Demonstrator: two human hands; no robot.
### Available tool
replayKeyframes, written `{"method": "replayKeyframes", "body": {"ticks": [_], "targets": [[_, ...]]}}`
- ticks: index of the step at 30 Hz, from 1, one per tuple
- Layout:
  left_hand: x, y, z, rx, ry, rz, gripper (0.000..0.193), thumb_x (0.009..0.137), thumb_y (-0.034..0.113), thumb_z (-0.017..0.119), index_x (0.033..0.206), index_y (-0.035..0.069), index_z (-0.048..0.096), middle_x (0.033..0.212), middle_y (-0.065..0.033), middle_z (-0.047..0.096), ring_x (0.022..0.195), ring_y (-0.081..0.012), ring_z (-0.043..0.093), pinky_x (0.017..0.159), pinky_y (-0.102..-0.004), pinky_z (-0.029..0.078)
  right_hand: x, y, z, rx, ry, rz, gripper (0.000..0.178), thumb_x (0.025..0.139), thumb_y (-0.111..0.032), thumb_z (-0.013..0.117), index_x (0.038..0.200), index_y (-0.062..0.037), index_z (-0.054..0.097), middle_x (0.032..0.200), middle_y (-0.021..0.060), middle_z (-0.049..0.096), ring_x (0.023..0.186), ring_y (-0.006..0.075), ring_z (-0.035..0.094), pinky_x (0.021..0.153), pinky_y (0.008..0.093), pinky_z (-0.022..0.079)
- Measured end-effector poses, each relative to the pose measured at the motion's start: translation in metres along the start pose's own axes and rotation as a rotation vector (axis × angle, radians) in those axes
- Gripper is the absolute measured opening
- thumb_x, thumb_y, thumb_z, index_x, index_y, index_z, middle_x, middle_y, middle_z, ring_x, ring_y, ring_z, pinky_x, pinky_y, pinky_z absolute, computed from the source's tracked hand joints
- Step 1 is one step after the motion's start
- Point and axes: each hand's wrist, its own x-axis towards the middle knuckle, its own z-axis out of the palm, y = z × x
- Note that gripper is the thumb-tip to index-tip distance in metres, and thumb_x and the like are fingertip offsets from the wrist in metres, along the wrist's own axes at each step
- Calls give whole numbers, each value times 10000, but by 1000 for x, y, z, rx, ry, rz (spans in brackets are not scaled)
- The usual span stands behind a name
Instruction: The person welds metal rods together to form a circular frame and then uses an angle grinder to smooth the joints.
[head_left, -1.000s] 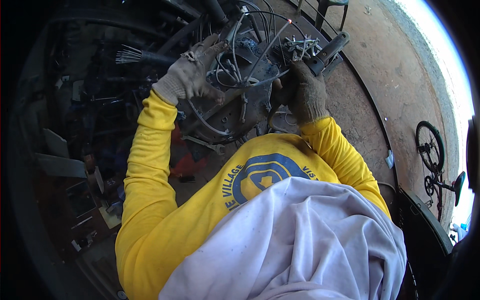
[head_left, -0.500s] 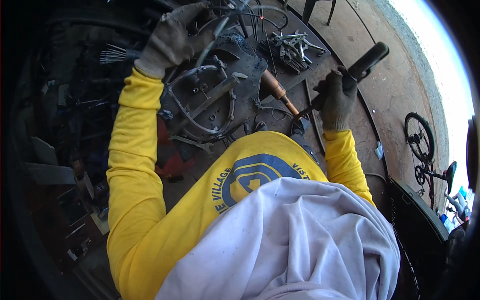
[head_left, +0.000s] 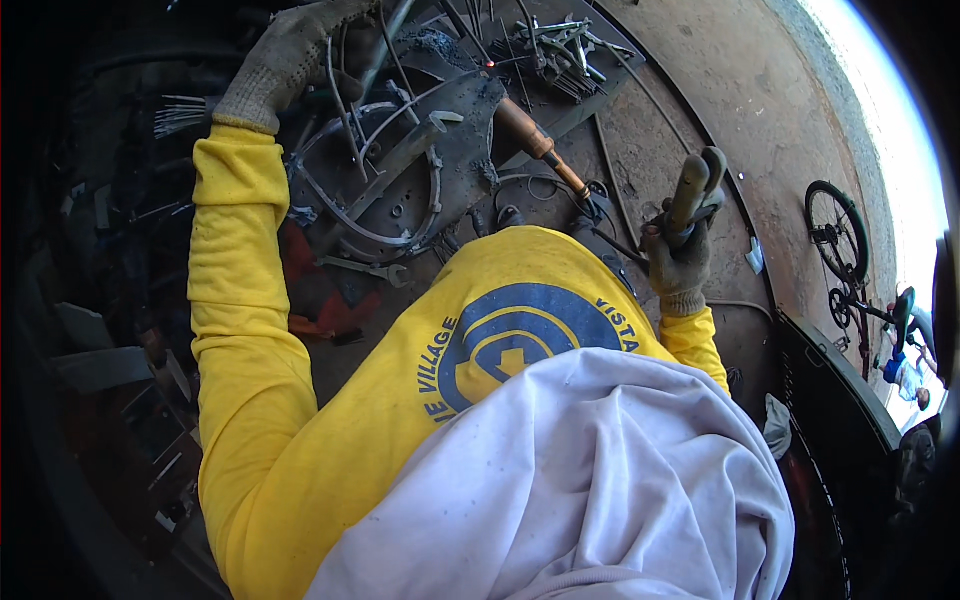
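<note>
My left hand (head_left: pixel 285 65), in a worn knitted work glove, is closed around a metal frame of bent rods and a straight tube (head_left: pixel 384 50) at the upper left. Part of that hand and the frame run out of the top of the picture. Off to the right, my gloved right hand (head_left: pixel 682 265) grips a welding electrode holder (head_left: pixel 690 193), its jaws pointing up and away. No electrode can be made out in it. A small spot near the bench's far part glows orange. Below the left hand lies a curved metal hoop (head_left: pixel 435 205) on the dark steel bench (head_left: pixel 470 150).
Several locking pliers (head_left: pixel 570 50) lie heaped at the bench's far right. A copper-coloured cylinder (head_left: pixel 525 130) juts from the near edge. An open-end wrench (head_left: pixel 385 272) rests lower left. Cables cross the floor; a bicycle (head_left: pixel 840 240) stands at far right.
My left hand has moved left and up with the frame. My right hand has come down slightly, and the electrode holder has turned from slanting right to nearly upright.
</note>
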Motion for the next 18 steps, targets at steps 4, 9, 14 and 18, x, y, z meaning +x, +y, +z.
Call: {"method": "replayKeyframes", "body": {"ticks": [4, 9, 14, 18], "targets": [[-17, -1, 3, -88, 37, -55, 618, 883, 534, 715, 1209, 13, 657, 1001, -142, 694, 840, -258, 745, 670, -388, 636, 8, -30, 8, -183, -113, -10, 484, 861, -127, 749, 1286, 11, 565, 1005, 116, 681, 859, 235, 688, 783, 345, 557], [-20, -21, 2, -256, 78, -115, 673, 863, 556, 729, 1203, -17, 633, 979, -154, 695, 850, -286, 747, 677, -430, 641, 13, -33, 23, -264, -188, -97, 575, 785, -284, 844, 1233, -6, 613, 1082, 231, 704, 993, 408, 703, 866, 432, 544], [-24, -23, -3, -266, 86, -162, 702, 856, 581, 728, 1194, -26, 627, 956, -158, 706, 852, -293, 748, 695, -452, 642, 18, -30, 38, -225, -274, -43, 584, 806, -299, 829, 1257, 0, 609, 1104, 238, 698, 1013, 423, 694, 876, 440, 542], [-17, -24, -4, -235, 142, -166, 728, 825, 648, 724, 1135, -5, 643, 919, -130, 713, 799, -281, 746, 703, -453, 642, 28, -32, 50, -236, -290, -52, 557, 815, -294, 823, 1244, -8, 612, 1078, 230, 698, 990, 421, 692, 858, 442, 544]]}}
